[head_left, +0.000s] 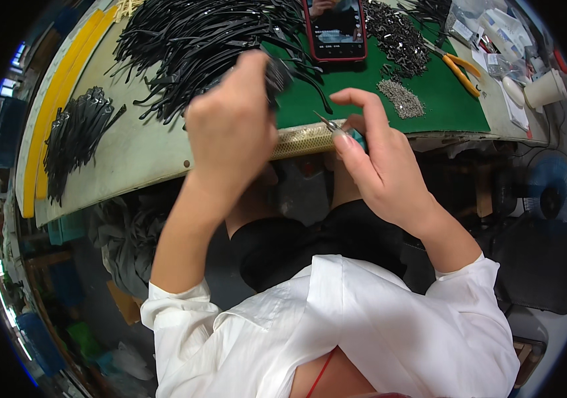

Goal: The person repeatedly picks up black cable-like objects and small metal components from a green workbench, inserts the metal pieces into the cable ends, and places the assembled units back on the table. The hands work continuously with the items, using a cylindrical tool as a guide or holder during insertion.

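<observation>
white shirt (369, 325), left hand (232, 123) before black strips (187, 40), phone (335, 30) beyond

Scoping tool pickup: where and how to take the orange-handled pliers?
Probably best to grip the pliers across both orange handles, coming from the picture's lower right. They are spread apart and point that way, so squeezing them together should give control. The metal head points up-left toward the pile of small dark parts, so that side looks more cluttered.

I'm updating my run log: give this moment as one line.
left hand: fisted, blurred dark pieces in it | right hand: holds slim pointed tool | on worktable: black strips, red-cased phone, orange-handled pliers
</observation>
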A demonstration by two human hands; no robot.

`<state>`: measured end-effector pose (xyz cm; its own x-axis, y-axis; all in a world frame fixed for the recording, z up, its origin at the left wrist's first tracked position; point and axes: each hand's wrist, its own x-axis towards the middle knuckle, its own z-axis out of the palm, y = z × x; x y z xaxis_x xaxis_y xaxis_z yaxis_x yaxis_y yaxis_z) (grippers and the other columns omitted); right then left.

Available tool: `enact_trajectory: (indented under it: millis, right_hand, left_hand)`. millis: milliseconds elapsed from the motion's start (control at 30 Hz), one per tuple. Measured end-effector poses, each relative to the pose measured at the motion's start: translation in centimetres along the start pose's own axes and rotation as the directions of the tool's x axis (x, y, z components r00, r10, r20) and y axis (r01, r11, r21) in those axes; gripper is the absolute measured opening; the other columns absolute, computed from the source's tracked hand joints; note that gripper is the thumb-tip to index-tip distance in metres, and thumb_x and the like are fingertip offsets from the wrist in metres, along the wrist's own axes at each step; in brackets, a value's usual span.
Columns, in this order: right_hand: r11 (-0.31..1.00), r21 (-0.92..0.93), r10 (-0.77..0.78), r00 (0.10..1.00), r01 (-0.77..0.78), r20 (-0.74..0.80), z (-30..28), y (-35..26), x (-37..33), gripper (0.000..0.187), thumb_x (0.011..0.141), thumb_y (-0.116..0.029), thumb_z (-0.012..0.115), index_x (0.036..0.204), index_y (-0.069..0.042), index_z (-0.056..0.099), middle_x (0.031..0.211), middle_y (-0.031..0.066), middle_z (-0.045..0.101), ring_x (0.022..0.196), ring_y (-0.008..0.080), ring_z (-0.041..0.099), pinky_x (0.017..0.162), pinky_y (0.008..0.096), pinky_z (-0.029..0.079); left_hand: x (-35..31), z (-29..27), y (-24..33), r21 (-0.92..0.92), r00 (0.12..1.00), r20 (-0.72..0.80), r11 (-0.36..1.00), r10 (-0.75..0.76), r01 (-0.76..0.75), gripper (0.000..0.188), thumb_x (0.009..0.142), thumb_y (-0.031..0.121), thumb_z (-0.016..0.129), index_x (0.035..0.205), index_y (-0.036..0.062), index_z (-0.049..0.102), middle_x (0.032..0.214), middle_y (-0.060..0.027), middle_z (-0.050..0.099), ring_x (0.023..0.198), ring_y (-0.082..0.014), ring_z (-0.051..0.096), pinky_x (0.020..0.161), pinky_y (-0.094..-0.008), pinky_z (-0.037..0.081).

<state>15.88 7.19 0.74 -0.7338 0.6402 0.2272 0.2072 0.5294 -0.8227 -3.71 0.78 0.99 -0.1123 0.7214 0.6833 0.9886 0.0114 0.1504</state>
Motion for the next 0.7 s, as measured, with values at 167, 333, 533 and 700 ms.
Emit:
enact_trajectory:
  millis: [167,333,533,700]
  right_hand:
    - [0.979,0.043,0.198,0.979,-0.200,0.046,-2.2,0.8,-1.3,0.043,0.095,-0.019,0.059,0.131,-0.002,0.043,0.083,0.0142,0.066,0.073,0.0302,0.067,0.071,0.0364,0.050]
    - [0.969,0.068,0.238,0.971,-0.237,-0.005,-3.8,3.4,-2.2,0.042,0.096,-0.019,0.060,0.132,-0.004,0.044,0.087,0.0114,0.064,0.077,0.0225,0.063,0.075,0.0329,0.049]
    - [0.942,0.064,0.330,0.944,-0.330,0.009,-5.3,2.2,-1.9,0.039,0.095,-0.019,0.061,0.128,-0.004,0.048,0.085,0.0094,0.061,0.072,0.0150,0.058,0.070,0.0283,0.047]
    - [0.955,0.023,0.295,0.946,-0.295,-0.135,-7.2,4.1,-1.5,0.039,0.092,-0.024,0.064,0.125,-0.005,0.052,0.083,0.0092,0.061,0.059,0.0132,0.055,0.059,0.0288,0.044]
  left_hand:
    - [4.9,1.0,-7.7,0.195,0.993,0.102,0.980,-0.056,0.035,0.024,0.083,0.011,0.067,0.107,0.0099,0.066,0.086,-0.0155,0.071,0.082,-0.0361,0.068,0.069,-0.0440,0.053]
    - [3.8,2.9,-2.5,0.048,0.904,0.427,0.998,0.010,-0.034,0.024,0.076,0.019,0.076,0.098,0.0129,0.073,0.079,-0.0123,0.072,0.077,-0.0333,0.070,0.070,-0.0423,0.057]
    - [4.1,5.4,-3.5,-0.089,0.922,0.388,0.995,-0.002,0.039,0.035,0.080,0.037,0.075,0.100,0.0085,0.076,0.071,-0.0149,0.070,0.071,-0.0322,0.070,0.069,-0.0409,0.055]
    - [4.0,4.8,-3.9,0.025,0.844,0.515,0.986,-0.152,0.162,0.037,0.079,0.033,0.078,0.106,0.0074,0.075,0.086,-0.0170,0.072,0.082,-0.0322,0.071,0.076,-0.0394,0.055]
